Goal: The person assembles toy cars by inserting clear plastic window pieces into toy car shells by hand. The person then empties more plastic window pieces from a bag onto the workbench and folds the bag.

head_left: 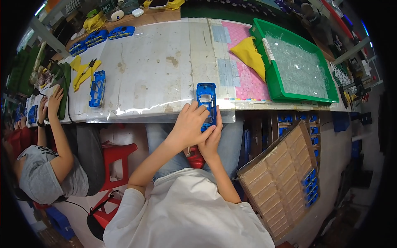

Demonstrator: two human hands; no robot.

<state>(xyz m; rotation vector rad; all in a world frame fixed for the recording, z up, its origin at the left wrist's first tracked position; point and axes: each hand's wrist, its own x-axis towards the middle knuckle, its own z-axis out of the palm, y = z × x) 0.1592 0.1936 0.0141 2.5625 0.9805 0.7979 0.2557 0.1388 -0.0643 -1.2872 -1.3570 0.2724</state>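
Observation:
A blue toy car body shell with open window gaps lies lengthwise at the table's near edge, directly in front of me. My left hand reaches over it from the left, its bent fingers resting on the shell's middle. My right hand is wrapped round the near right side of the shell, thumb across the near end and fingers along the side. Both hands hide the shell's near half. Further left on the table lies a second blue car shell, apart from my hands.
A green tray with clear plastic stands at the right, a yellow cloth against it. Cutting pliers lie on yellow cloth at left. Several blue shells sit at the far left. A co-worker's hand works there. A cardboard divider leans at my right.

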